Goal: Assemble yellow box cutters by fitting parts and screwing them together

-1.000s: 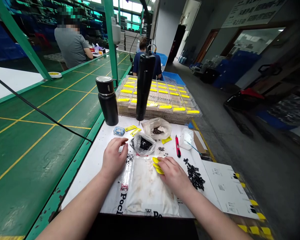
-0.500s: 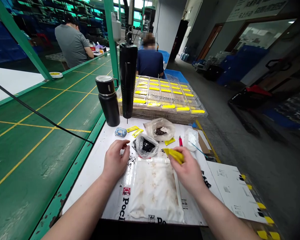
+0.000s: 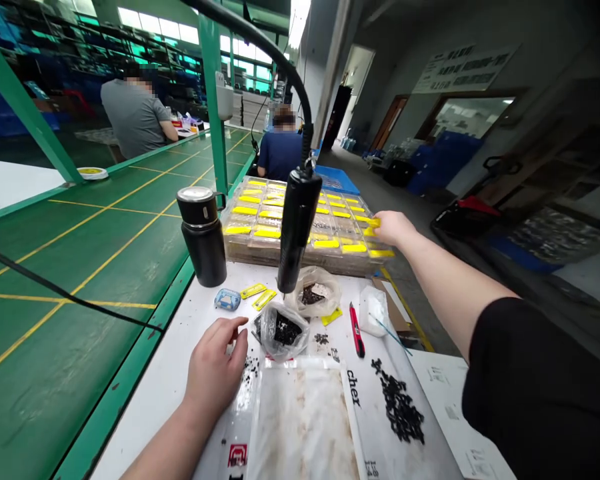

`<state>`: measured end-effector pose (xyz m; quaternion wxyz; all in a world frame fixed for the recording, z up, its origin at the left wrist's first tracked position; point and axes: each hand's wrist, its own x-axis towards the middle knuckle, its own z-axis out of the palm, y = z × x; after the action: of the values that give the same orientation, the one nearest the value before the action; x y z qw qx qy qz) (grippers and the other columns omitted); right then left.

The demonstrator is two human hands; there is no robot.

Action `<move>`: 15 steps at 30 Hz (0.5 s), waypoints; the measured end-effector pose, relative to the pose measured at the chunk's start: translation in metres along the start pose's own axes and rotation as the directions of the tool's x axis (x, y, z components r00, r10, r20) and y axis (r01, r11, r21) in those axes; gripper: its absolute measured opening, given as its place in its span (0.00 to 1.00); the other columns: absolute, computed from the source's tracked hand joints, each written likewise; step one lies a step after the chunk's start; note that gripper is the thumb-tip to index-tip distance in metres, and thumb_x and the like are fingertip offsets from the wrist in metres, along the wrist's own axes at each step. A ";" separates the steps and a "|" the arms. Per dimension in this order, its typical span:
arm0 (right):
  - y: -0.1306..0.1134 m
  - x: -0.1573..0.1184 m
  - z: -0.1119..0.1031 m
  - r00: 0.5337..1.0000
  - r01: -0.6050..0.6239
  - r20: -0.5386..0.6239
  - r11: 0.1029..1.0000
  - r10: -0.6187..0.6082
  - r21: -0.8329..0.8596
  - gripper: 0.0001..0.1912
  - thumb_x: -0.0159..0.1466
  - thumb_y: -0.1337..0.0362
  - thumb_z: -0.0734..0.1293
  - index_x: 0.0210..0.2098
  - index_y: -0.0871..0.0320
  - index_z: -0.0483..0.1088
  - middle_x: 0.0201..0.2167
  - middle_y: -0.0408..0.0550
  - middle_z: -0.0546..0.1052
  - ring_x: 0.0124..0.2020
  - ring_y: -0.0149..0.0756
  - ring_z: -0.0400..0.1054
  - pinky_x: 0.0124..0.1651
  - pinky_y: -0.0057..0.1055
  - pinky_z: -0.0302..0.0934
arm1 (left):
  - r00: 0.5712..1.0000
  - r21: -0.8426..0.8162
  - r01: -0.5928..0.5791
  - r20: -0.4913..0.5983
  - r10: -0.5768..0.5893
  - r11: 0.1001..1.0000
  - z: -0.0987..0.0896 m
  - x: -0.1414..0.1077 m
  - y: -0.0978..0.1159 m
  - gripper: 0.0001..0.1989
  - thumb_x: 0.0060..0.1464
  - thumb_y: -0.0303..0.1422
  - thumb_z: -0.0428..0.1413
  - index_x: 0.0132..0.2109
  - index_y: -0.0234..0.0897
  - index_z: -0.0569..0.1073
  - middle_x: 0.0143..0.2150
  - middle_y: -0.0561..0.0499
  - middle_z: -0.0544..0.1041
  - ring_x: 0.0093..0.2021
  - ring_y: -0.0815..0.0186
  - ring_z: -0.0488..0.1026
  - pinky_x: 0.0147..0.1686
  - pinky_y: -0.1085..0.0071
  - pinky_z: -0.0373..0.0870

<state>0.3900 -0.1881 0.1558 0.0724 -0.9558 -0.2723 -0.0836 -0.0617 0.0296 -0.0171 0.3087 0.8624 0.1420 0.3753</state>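
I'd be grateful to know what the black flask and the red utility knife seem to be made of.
The black flask looks like matte-coated metal, given its bright steel-like cap. The red utility knife looks like glossy moulded plastic, from its smooth sheen, though it appears small here.

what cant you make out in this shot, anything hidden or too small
All from the head view:
Right hand: its fingers hide whether it grips the yellow strip at the tray edge.
Stacked trays: the hanging black cylindrical tool hides part; contents too small to tell.
Loose black parts: too small to tell their shape.
Clear pouch: lower end cut off by the bottom edge.
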 end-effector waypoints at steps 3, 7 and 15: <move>0.023 0.013 0.000 0.996 -0.002 0.089 1.000 0.005 -0.031 0.20 0.74 0.53 0.73 0.60 0.58 0.75 0.59 0.53 0.79 0.56 0.45 0.77 0.58 0.49 0.76 | 1.000 0.004 0.004 0.006 -0.004 1.000 0.002 0.000 0.000 0.09 0.72 0.34 0.55 0.54 0.43 0.79 0.38 0.52 0.79 0.35 0.63 0.76 0.38 0.65 0.74; 0.034 0.020 0.014 0.990 0.030 0.138 0.999 -0.025 -0.035 0.20 0.74 0.53 0.73 0.59 0.58 0.75 0.58 0.53 0.79 0.55 0.45 0.78 0.57 0.48 0.77 | 1.000 0.007 0.008 0.007 -0.008 1.000 0.001 0.001 0.001 0.09 0.72 0.34 0.56 0.54 0.44 0.79 0.37 0.52 0.79 0.34 0.63 0.76 0.35 0.66 0.74; 0.028 0.020 0.045 0.999 0.039 0.024 0.997 -0.037 -0.059 0.21 0.74 0.54 0.72 0.62 0.56 0.74 0.64 0.55 0.76 0.61 0.48 0.75 0.63 0.53 0.74 | 1.000 0.002 0.020 0.021 -0.020 1.000 0.000 0.002 0.003 0.09 0.72 0.35 0.55 0.53 0.43 0.79 0.37 0.52 0.79 0.33 0.63 0.76 0.34 0.66 0.74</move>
<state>0.4270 -0.1935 0.1134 0.0392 -0.9531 -0.2886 -0.0822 -0.0608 0.0284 -0.0144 0.3129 0.8652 0.1477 0.3630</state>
